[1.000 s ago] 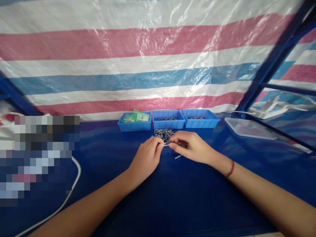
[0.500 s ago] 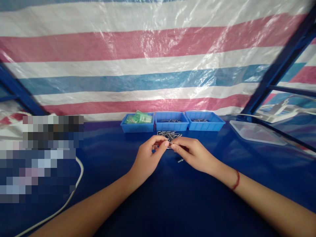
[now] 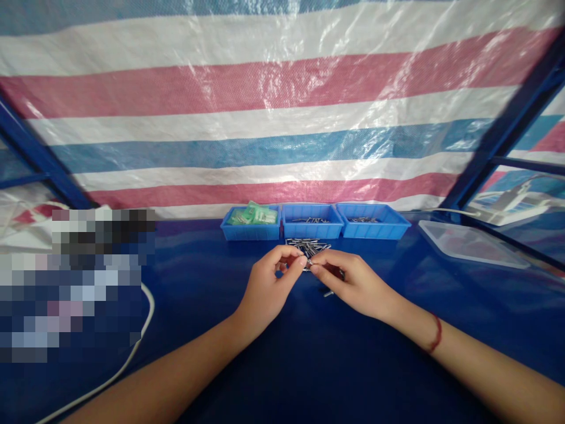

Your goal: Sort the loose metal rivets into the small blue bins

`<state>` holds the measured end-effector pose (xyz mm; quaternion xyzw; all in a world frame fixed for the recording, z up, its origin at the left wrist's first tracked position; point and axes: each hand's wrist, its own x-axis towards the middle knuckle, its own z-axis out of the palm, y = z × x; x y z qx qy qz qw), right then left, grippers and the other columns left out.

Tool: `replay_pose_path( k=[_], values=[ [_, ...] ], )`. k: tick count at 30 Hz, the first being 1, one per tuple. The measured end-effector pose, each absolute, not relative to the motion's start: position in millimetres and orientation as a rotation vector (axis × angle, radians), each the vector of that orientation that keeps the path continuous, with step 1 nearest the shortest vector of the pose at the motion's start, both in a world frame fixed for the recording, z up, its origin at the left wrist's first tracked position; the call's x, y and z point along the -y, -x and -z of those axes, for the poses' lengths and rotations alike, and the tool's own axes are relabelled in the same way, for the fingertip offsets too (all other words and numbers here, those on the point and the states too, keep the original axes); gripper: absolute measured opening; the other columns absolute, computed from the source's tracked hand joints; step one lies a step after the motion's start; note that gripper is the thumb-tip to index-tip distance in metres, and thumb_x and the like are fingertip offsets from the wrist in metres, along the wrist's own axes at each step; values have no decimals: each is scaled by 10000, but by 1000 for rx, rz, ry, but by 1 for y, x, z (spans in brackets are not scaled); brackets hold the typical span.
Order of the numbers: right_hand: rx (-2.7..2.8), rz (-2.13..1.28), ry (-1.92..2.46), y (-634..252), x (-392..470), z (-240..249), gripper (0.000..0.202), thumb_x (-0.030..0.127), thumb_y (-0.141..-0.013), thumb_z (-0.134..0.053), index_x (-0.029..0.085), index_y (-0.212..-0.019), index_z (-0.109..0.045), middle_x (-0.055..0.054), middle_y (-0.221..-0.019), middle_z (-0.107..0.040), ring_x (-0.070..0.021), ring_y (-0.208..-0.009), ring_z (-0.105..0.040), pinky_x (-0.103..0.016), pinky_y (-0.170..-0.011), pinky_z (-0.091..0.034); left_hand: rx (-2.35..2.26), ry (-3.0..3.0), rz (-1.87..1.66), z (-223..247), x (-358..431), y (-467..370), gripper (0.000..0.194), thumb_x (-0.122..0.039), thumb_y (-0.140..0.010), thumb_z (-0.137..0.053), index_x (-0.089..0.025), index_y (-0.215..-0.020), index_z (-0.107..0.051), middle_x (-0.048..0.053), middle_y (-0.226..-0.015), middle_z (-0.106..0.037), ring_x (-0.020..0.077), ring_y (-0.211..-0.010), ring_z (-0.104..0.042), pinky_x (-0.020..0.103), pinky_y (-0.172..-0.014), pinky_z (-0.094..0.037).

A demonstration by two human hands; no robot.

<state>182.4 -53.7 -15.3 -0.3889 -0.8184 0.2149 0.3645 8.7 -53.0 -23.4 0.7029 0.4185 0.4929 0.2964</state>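
My left hand (image 3: 279, 277) and my right hand (image 3: 346, 278) meet over the blue table, fingertips close together. Between them is a small silvery metal fastener (image 3: 308, 264), pinched from both sides; its exact kind is too small to tell. Just beyond the fingers lies a pile of slim metal fasteners (image 3: 309, 244), partly hidden by my hands. A single loose fastener (image 3: 328, 293) rests on the table under my right hand. A red cord bracelet (image 3: 436, 333) circles my right wrist.
Behind the pile stand a blue bin with green packets (image 3: 251, 232) and two blue bins, the middle (image 3: 312, 231) and right (image 3: 375, 231), holding metal pieces. A translucent lid (image 3: 472, 244) lies right. A white cable (image 3: 148, 318) curves along the left, beside a blurred-out area.
The whole view has shifted slightly, so everything sits a little lower and to the right. Both hands keep their pinch on the small fastener, with hardly any change in pose.
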Motion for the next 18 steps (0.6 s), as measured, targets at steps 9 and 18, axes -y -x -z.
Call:
replay_pose_path(
  k=[9,18],
  values=[
    [1905,-462,1054,-184,57,15,161,290,-869,-503,178,-868,-619,-20,-707,-593,-123,-605,-520,-238,-543,-411,-1124,-1862,-1269,27,51,-8,114,-270,-838,-546,-174,-865,-600,19,-835,-653,144,-769,-602,258,-729,-470],
    [2008,-366,998,-184,61,6,167,240,-872,-485,165,-771,-594,-11,-677,-560,-105,-588,-493,-228,-540,-382,-1121,-1860,-1176,25,50,-9,163,-307,-858,-517,-169,-871,-603,24,-838,-656,156,-785,-603,262,-714,-461]
  ],
)
